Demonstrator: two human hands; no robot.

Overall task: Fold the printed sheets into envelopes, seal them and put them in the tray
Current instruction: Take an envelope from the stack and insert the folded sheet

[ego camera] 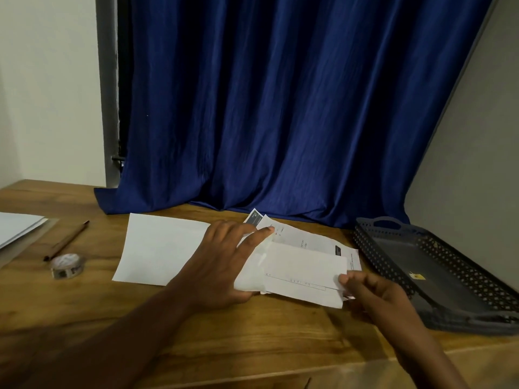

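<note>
A folded white sheet [306,273] lies on top of the printed sheets [309,242] in the middle of the wooden table [224,332]. My left hand [224,262] rests flat on the papers, fingers spread, pressing on their left part. My right hand [373,293] pinches the right corner of the folded sheet between thumb and fingers. A larger blank white sheet [160,248] lies flat to the left, partly under my left hand. The dark perforated tray [438,265] stands at the right and holds no envelopes.
A roll of patterned tape [67,265] and a brown pencil [66,240] lie at the left. A stack of white paper [16,226] sits at the far left edge. A blue curtain [280,108] hangs behind the table, its hem on the tabletop.
</note>
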